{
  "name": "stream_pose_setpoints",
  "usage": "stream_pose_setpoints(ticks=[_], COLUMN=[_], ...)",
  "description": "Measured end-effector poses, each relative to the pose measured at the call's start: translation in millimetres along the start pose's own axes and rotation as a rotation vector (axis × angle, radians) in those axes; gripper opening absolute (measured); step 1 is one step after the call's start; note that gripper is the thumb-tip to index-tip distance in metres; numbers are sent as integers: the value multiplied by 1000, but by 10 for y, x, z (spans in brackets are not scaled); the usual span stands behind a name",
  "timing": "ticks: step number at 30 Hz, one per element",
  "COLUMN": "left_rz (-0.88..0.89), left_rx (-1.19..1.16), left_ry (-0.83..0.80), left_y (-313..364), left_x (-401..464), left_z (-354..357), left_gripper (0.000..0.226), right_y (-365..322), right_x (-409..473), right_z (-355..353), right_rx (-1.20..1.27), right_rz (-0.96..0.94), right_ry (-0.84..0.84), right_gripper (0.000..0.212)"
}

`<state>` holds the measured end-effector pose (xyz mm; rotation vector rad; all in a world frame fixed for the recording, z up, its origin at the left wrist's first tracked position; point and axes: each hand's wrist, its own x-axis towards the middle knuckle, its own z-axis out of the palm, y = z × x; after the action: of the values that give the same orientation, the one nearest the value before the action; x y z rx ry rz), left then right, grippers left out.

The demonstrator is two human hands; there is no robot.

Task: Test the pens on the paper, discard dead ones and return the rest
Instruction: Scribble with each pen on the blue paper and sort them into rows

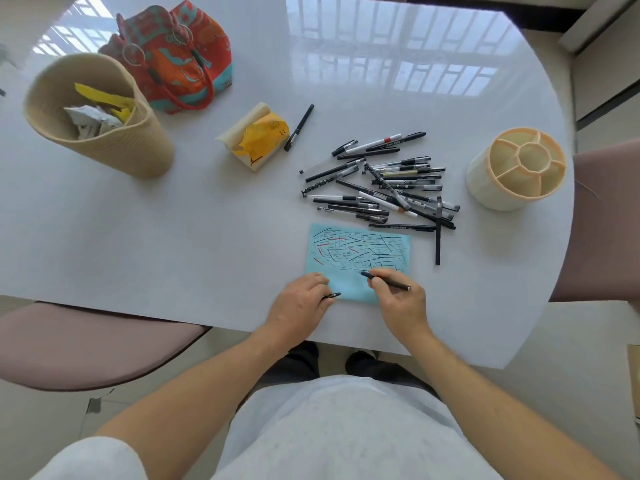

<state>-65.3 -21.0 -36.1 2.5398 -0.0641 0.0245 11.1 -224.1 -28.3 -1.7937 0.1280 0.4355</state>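
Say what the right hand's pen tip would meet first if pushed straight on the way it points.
The right hand holds a black pen pointing up-left across the blue paper. Going on, it would probably only cross the scribbled lines, then pass the paper's left edge onto bare table, missing the pen pile.

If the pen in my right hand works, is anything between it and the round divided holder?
Only the loose pen pile comes near, lying left of the holder; the pen in the right hand has bare table along the direct line.
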Motion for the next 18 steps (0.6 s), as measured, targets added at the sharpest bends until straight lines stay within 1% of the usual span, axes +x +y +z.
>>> stream_pose_setpoints(ticks=[2, 4, 7, 10, 13, 15, 18], left_rz=[10, -20, -56, -46, -50, -58, -57], left_rx=[22, 13, -38, -52, -27, -20, -29], left_ry=[-48, -102, -179, -179, -124, -142, -178], left_y=[-31, -4, 56, 66, 29, 2, -29], left_x=[-58, -83, -104, -148, -218, -240, -230], left_z=[9, 33, 73, 37, -10, -21, -17], left_gripper=[11, 14, 22, 24, 20, 22, 27], right_y=[1, -49, -73, -28, -17, -37, -81], right_x=[-6, -3, 9, 49, 59, 46, 29], right_z=[44, 147, 338, 439, 451, 458, 493], right_rx=[-49, -91, -182, -266, -315, -349, -401], right_rz=[-45, -95, -194, -231, -280, -328, -378], right_ry=[8, -15, -74, -129, -164, -193, -222], right_gripper=[19, 18, 22, 14, 13, 15, 25])
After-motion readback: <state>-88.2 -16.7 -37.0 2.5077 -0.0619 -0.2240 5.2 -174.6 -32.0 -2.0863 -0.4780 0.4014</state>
